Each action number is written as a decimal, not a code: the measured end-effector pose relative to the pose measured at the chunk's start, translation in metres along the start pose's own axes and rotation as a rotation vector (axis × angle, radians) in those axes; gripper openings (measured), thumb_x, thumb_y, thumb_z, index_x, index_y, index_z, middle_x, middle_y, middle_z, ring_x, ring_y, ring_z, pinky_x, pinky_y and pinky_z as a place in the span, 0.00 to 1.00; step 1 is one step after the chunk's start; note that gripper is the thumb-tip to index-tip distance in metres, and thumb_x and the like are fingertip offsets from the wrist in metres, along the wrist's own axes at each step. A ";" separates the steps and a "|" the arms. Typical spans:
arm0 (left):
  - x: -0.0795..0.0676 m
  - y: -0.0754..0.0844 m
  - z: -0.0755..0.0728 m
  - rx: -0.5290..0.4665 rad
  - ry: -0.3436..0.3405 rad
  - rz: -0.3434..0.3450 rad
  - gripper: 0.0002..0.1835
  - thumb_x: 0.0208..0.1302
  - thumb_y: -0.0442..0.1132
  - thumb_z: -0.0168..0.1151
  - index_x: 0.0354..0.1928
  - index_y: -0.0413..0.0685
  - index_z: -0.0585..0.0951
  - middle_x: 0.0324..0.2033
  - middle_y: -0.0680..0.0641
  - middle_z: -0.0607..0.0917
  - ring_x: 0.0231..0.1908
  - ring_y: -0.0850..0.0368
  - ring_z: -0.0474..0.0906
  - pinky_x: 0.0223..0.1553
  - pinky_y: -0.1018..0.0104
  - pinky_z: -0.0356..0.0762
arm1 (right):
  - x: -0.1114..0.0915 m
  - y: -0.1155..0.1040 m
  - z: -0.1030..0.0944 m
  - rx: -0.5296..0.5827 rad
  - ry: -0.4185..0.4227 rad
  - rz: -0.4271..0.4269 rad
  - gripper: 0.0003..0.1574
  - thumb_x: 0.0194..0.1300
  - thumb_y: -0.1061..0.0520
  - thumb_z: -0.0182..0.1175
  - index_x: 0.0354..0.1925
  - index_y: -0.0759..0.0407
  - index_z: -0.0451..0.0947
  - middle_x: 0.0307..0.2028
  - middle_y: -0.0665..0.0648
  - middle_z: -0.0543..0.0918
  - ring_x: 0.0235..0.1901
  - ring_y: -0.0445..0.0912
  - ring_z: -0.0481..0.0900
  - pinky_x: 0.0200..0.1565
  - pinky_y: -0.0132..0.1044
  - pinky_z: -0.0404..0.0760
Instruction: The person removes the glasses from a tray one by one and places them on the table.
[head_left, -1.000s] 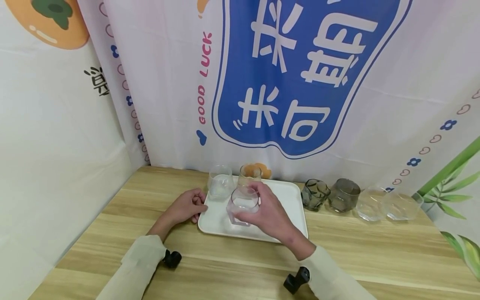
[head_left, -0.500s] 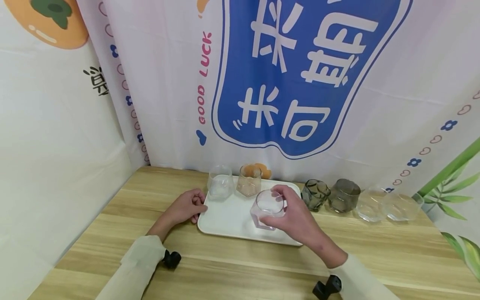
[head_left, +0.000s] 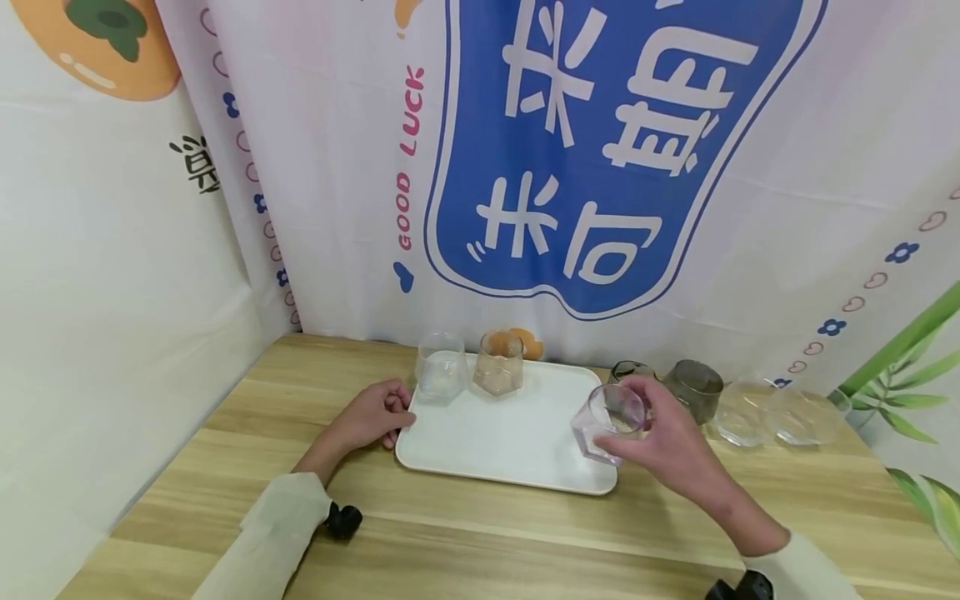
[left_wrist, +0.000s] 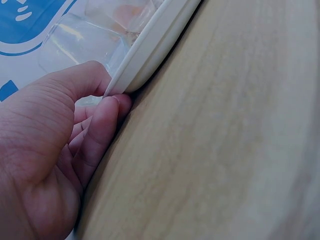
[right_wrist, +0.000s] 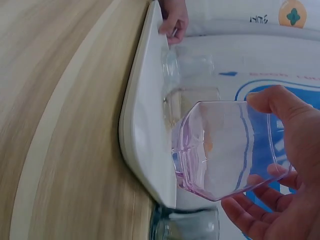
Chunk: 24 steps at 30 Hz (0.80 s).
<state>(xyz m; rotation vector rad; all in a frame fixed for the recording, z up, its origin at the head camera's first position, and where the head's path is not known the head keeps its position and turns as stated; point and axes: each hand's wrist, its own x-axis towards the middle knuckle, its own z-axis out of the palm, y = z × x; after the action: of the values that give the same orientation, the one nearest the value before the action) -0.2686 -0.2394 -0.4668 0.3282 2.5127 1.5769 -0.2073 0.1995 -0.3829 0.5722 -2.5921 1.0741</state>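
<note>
My right hand [head_left: 671, 442] grips a pale pink, faceted drinking glass [head_left: 596, 427] by its upper part, thumb on one side and fingers on the other. The glass is above the right end of a white tray [head_left: 495, 450]; in the right wrist view its base looks raised off the tray. My left hand [head_left: 375, 414] pinches the tray's left rim between thumb and finger, plain in the left wrist view. A clear glass [head_left: 441, 371] and an amber-tinted glass [head_left: 498, 367] stand side by side at the tray's back left.
Right of the tray, a dark glass [head_left: 632, 371] is partly hidden behind my right hand. Beside it stand a smoky brown glass [head_left: 697, 392] and two clear glasses, one [head_left: 742, 417] nearer the hand. A printed curtain [head_left: 337, 208] hangs behind the wooden table [head_left: 450, 542].
My right hand has carried the pink glass rightward from the tray's middle to its right edge, uncovering the amber glass. The left hand stays at the tray's rim.
</note>
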 end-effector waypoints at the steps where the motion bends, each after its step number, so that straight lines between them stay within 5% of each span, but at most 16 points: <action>1: 0.000 0.000 0.000 -0.001 -0.002 0.001 0.10 0.68 0.30 0.66 0.44 0.36 0.75 0.24 0.45 0.78 0.18 0.55 0.77 0.19 0.65 0.80 | -0.002 0.003 -0.004 0.000 0.004 0.008 0.44 0.47 0.53 0.85 0.57 0.62 0.73 0.47 0.60 0.80 0.40 0.52 0.77 0.37 0.38 0.80; 8: -0.001 0.001 0.003 -0.002 -0.005 -0.008 0.09 0.68 0.29 0.65 0.44 0.36 0.74 0.24 0.45 0.77 0.18 0.54 0.77 0.19 0.65 0.80 | -0.018 0.020 -0.033 -0.050 0.008 0.070 0.49 0.50 0.46 0.83 0.60 0.65 0.71 0.50 0.63 0.81 0.45 0.55 0.78 0.41 0.33 0.82; 24: 0.001 0.002 0.002 0.005 0.005 -0.008 0.09 0.68 0.30 0.66 0.43 0.37 0.75 0.24 0.45 0.77 0.18 0.54 0.77 0.19 0.65 0.80 | -0.043 0.065 -0.081 -0.099 0.017 0.174 0.49 0.55 0.49 0.80 0.65 0.68 0.67 0.55 0.69 0.79 0.46 0.49 0.81 0.38 0.29 0.82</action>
<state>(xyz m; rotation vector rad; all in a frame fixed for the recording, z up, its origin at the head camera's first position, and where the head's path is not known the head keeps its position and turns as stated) -0.2686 -0.2370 -0.4661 0.3150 2.5193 1.5709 -0.1906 0.3107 -0.3840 0.3178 -2.7019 0.9894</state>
